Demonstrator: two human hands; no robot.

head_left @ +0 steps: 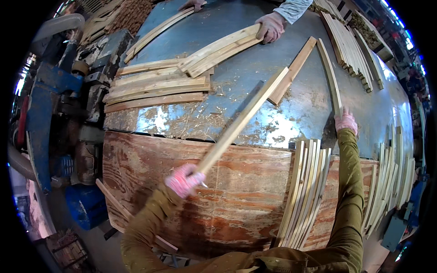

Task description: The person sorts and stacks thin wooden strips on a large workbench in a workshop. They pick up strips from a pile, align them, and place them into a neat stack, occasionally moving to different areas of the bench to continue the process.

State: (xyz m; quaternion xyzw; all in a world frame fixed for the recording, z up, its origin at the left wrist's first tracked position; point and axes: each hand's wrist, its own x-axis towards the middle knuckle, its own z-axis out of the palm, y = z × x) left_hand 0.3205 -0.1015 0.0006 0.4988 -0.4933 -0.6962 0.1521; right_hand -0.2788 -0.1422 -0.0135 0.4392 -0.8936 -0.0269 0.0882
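My left hand (pixel 184 180), in a pink-and-white glove, is closed round the near end of a pale wooden strip (pixel 246 119). That strip slants up and to the right over the table. A small white tip, too small to name, pokes out by the fingers. My right hand (pixel 346 122), gloved alike, grips the near end of another long strip (pixel 331 75) lying on the metal tabletop. A browner board (pixel 293 70) lies between the two strips. Left of my right forearm, a bundle of strips (pixel 306 191) sits on the plywood (pixel 227 195).
Across the metal table (pixel 227 98), a co-worker's gloved hand (pixel 271 27) holds two boards (pixel 223 50); their other hand (pixel 191 4) is by another board. Boards are stacked (pixel 157 88) at left beside blue machinery (pixel 50 104). More strips lie far right (pixel 346 50) and near right (pixel 387 177).
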